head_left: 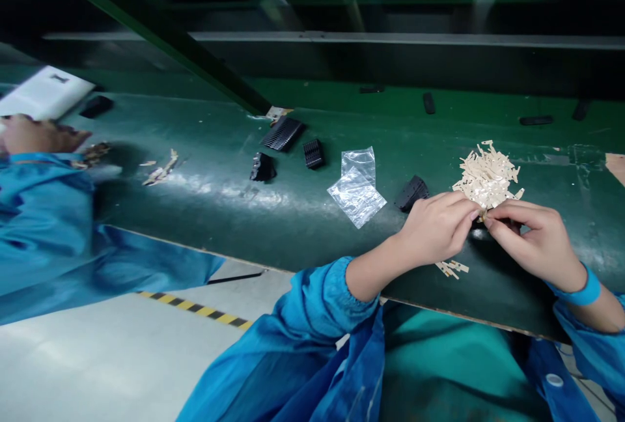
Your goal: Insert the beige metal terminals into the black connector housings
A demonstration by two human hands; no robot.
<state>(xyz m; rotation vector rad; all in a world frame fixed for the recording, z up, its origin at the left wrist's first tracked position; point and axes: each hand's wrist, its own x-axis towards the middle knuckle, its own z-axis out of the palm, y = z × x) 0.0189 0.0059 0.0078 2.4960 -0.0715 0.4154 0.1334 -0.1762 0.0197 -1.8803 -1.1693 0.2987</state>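
My left hand (437, 226) and my right hand (534, 239) meet at the fingertips, both closed in a pinch on a small beige piece (483, 215). Something dark shows just under the fingertips, mostly hidden by them. Right behind the hands lies a heap of flat beige pieces (488, 174). A few loose beige pieces (452, 269) rest on the bench nearer to me, below my left hand. A black ribbed block (411, 193) sits just to the left of my left hand.
Clear plastic bags (358, 189) and several black slotted blocks (283, 133) lie on the green bench (219, 213). Black strips (536, 120) rest farther back. A slanted green post (161, 38) meets the bench. At left, a co-worker's hand (39, 135) is near more pieces.
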